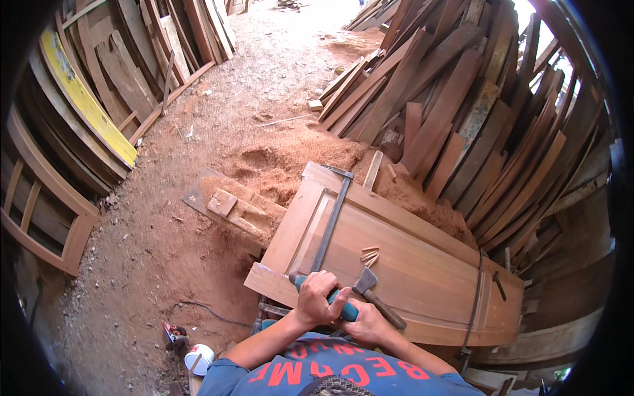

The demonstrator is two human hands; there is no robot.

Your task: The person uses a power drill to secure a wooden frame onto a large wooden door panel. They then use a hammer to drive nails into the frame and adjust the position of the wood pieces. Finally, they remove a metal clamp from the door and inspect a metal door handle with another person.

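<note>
A teal hand-held power tool (338, 301) is gripped in both my hands, low over the near left corner of a panelled wooden door (416, 251). My left hand (317, 298) is closed round its front part. Behind it, my right hand (367, 325) is closed on the rear part. Fingers cover much of the tool, so its exact kind is hidden. Just right of my hands, a hatchet (366, 282) lies on the door. Several small wooden pegs (370, 255) lie beyond it. A long metal bar clamp (332, 221) spans the door's left end.
Another bar clamp (477, 300) crosses the door's right end. A sawdust-covered board with a wood block (222, 202) sits left of the door. Planks (456, 99) lean at the right, wooden frames (76, 231) at the left. A cable (205, 305) and white tub (199, 358) are lower left.
</note>
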